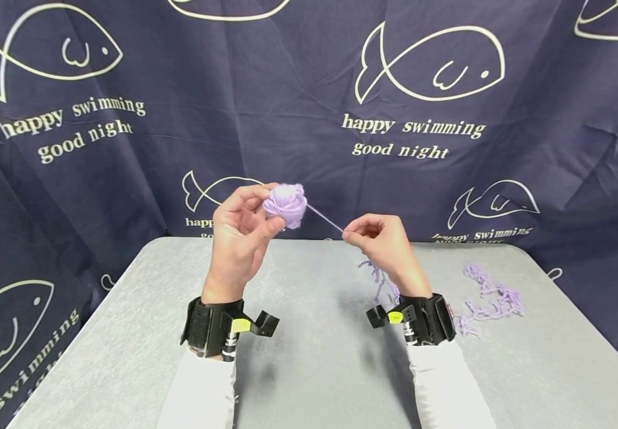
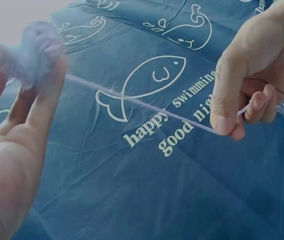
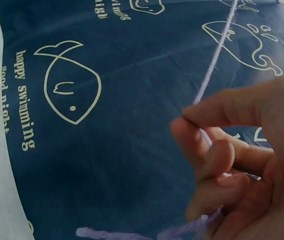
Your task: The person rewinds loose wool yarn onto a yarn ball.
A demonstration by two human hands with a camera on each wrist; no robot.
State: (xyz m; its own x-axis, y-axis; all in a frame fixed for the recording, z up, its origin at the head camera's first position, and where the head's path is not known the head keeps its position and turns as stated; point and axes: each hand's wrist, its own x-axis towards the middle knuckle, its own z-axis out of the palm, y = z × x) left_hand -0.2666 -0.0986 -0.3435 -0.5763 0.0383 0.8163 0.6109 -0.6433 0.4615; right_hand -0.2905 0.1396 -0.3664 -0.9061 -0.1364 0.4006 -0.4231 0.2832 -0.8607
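Yarn ball [image 1: 286, 204], small and lilac, held up off the grey table [image 1: 309, 381] by the left hand [image 1: 239, 238], thumb and fingertips curled round it, roughly above the table's far edge, a bit left of middle. Blurry in the left wrist view but clearly pinched between thumb and fingers there too.

Strand [image 1: 325, 218] running taut from the ball's right side, down and to the right, straight into the right hand [image 1: 386, 244]. So: long axis of that stretch is left-high to right-low, ball on the left end, pinch on the right end. Right hand closed on it, thumb and forefinger tip nipping the yarn, other fingers curled in underneath; right wrist view shows the strand going in at the fingertips and coming out again under the palm. Hands near each other but not touching, only the short taut bit between them.

Past the pinch, slack yarn dangling below the right hand, crinkly, looks like it trails off to the loose yarn pile [image 1: 488, 298] lying on the table toward the right edge, behind the right wrist strap. Right hand obviously the nearer one to that pile.

No containers anywhere. Just the table plus the dark blue fish-print cloth [image 1: 127, 179] hung behind.
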